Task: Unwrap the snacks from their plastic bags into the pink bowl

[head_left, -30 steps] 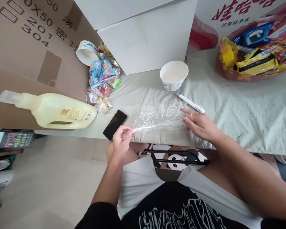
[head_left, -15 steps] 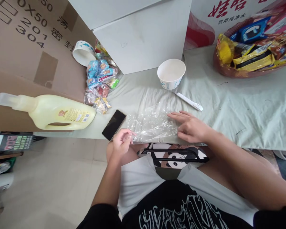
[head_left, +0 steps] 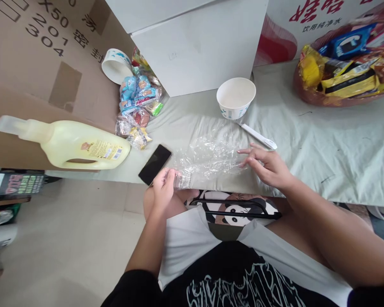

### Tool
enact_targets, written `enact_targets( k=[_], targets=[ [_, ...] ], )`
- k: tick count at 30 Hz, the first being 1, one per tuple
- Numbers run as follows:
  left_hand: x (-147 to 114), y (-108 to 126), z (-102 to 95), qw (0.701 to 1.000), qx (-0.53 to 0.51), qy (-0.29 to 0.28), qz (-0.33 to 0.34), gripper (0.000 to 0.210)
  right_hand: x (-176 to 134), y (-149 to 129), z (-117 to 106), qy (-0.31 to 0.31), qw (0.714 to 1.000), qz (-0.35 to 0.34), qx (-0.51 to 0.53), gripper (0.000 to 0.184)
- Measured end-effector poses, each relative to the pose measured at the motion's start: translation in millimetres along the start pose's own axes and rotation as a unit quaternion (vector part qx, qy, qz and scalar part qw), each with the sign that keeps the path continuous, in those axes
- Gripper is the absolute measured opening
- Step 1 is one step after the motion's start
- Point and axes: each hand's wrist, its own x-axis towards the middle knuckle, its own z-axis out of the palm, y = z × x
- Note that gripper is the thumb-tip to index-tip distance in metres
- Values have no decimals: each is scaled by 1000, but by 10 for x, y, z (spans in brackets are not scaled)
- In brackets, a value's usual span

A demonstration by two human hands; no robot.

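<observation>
A crinkled sheet of clear plastic film [head_left: 208, 157] lies spread on the cloth-covered table in front of me. My left hand [head_left: 164, 183] pinches its near left corner at the table's front edge. At the film's right edge is my right hand [head_left: 267, 165], fingers stretched and apart; whether the fingertips touch the film I cannot tell. Just left of the film lies a black phone [head_left: 155, 164], close to my left hand. Beyond my right hand a white-handled knife [head_left: 259, 136] rests with its tip near a white paper bowl [head_left: 236, 96], its blade mostly hidden.
A yellow bottle [head_left: 83, 145] lies on its side at the left, beside a cardboard box [head_left: 25, 85]. Wrapped snacks [head_left: 137, 102] and a tipped paper bowl [head_left: 115, 68] sit behind it. A white box [head_left: 195, 51] stands at the back; a snack-filled basket [head_left: 333, 99] is at the right.
My right hand has shifted right to the film's edge and its fingers have spread more. My left hand keeps its pinch on the corner. The whole view has shifted slightly.
</observation>
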Motion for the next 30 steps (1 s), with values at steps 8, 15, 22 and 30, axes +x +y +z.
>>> enact_targets(
  k=[8, 15, 22, 30],
  targets=[
    [13, 26, 152, 996, -26, -14, -88, 35, 60, -67, 19, 60, 979, 197, 3, 42],
    [102, -9, 151, 994, 19, -27, -106, 34, 130, -124, -42, 57, 966, 236, -85, 28],
    [387, 53, 237, 998, -43, 0, -54, 34, 142, -169, -60, 10, 962, 254, -99, 27],
    [665, 186, 248, 985, 167, -25, -16, 34, 137, -107, -61, 23, 939, 328, -95, 29]
  ],
)
